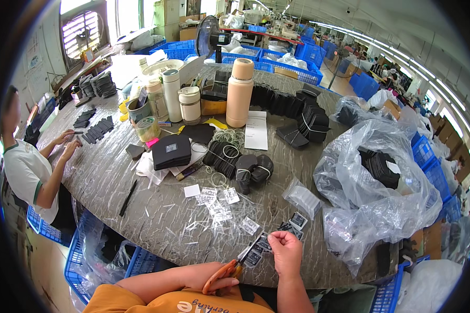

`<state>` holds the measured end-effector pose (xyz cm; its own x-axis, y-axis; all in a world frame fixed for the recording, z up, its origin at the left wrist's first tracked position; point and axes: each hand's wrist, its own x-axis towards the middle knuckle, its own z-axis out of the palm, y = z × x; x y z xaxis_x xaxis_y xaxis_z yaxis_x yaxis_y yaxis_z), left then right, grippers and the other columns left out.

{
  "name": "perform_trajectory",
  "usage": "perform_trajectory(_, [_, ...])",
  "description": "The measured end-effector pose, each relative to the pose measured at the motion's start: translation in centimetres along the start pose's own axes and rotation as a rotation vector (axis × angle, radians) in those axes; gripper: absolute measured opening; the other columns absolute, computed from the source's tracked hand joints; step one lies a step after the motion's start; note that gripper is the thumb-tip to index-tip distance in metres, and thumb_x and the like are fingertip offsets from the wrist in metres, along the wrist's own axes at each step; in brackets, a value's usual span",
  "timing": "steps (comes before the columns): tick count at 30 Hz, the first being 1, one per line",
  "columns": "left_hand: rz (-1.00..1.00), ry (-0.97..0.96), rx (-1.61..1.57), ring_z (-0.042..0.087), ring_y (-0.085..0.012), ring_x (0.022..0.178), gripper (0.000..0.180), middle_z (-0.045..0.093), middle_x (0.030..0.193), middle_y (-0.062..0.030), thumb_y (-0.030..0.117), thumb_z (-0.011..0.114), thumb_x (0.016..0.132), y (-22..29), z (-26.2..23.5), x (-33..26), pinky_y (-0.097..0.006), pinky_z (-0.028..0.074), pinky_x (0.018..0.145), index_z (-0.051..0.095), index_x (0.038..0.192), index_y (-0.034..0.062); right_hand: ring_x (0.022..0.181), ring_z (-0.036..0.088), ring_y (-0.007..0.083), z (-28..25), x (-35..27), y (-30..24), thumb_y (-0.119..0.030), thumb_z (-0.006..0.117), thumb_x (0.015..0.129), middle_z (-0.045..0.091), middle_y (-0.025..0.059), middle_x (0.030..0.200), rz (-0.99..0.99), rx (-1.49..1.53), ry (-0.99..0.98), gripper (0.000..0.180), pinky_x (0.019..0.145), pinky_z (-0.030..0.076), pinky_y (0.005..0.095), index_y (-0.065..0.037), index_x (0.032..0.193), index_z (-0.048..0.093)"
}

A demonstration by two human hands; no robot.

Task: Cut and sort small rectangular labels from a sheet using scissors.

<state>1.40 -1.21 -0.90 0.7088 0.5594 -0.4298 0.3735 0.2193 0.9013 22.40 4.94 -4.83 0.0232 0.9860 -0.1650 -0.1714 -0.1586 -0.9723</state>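
Observation:
My left hand (225, 282) is closed around the orange handles of a pair of scissors (238, 265), near my body at the table's front edge. The blades point up and right, toward my right hand (286, 252). That hand pinches a small black printed label (264, 242) between thumb and fingertips, close to the blade tips. Several more black labels (253, 259) lie on the table below and beside the blades. A white-backed label (249, 225) rests just beyond them. Farther off is a scatter of white labels (218, 210) and thin cut strips (197, 225).
A clear bag of small pieces (303, 198) lies to the right, beside a large plastic bag (371, 208) holding black pieces. Black stacks (171, 152), bundled pieces (253, 169) and a peach flask (239, 94) stand farther back. A co-worker (31, 172) handles dark strips at left.

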Motion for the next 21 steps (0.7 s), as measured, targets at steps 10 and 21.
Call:
perform_trajectory(10, [0.053,0.049,-0.031,0.059,-0.0167,0.054,0.040,0.060,0.061,-0.0072,0.034,0.047,0.092,0.2,0.4,-0.1,-0.028,0.045,0.051,0.055,0.070,0.0020,0.060,0.048,0.0023,0.0,0.2,-0.1,-0.001,0.064,0.079,0.057,-0.0010,0.071,0.015,0.019,-0.001,0.008,0.054,0.038,0.0151,0.003,0.085,0.059])
perform_trajectory(21, [-0.073,0.118,-0.198,0.050,-0.0096,0.046,0.039,0.054,0.054,-0.0012,0.031,0.046,0.092,1.5,0.6,-0.6,-0.023,0.039,0.044,0.054,0.065,0.0044,0.059,0.049,0.0025,-0.6,0.4,0.4,-0.002,0.065,0.079,0.057,-0.0018,0.070,0.033,-0.021,-0.028,0.008,0.054,0.039,0.0156,0.002,0.083,0.060])
